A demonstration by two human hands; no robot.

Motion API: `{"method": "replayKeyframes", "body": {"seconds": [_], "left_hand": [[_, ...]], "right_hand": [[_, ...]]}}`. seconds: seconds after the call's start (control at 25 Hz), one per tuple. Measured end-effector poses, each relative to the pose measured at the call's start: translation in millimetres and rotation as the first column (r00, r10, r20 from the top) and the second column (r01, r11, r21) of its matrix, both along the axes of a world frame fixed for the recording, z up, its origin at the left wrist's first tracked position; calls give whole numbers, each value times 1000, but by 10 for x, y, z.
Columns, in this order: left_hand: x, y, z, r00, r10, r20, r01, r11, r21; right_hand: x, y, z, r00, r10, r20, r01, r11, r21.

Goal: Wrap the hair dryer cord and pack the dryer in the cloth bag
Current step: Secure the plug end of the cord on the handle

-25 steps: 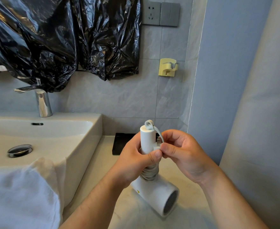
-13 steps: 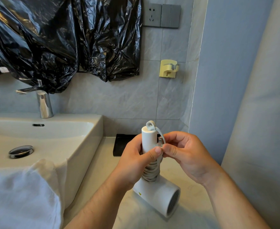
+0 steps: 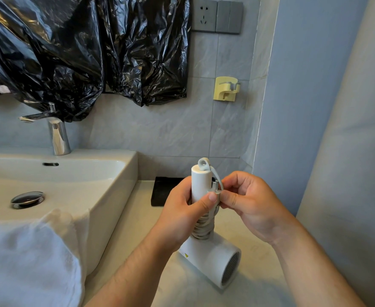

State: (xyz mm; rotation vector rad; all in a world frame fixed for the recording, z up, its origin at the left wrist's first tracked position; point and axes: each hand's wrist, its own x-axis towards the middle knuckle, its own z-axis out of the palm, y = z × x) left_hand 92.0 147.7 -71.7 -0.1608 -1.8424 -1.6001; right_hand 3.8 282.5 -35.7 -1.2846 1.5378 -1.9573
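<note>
Plug (image 3: pixel 215 191) now exposed, betw both thumbs

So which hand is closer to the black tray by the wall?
Left. The left hand, gripping the hair dryer, overlaps the black tray's right edge in this view; the right hand sits farther right, pinching the plug.

A bathroom corner with grey marbled wall tiles (image 3: pixel 160 129) and a pale blue wall (image 3: pixel 303 96) on the right. A white basin (image 3: pixel 115 180) with a chrome tap (image 3: pixel 57 134) sits at left on a light counter (image 3: pixel 137 218); black plastic sheeting (image 3: pixel 71 52) hangs above it. On the tiles — a grey socket (image 3: pixel 204 15), switches (image 3: pixel 228 17) and a yellow holder (image 3: pixel 226 88) — daylight falls softly.
</note>
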Motion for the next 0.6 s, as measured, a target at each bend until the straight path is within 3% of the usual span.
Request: {"method": "replayKeyframes", "body": {"seconds": [0.6], "left_hand": [[-35, -27, 1, 1000, -25, -7, 25, 997, 72]], "right_hand": [[66, 20, 54, 986, -126, -107, 128, 992, 18]]}}
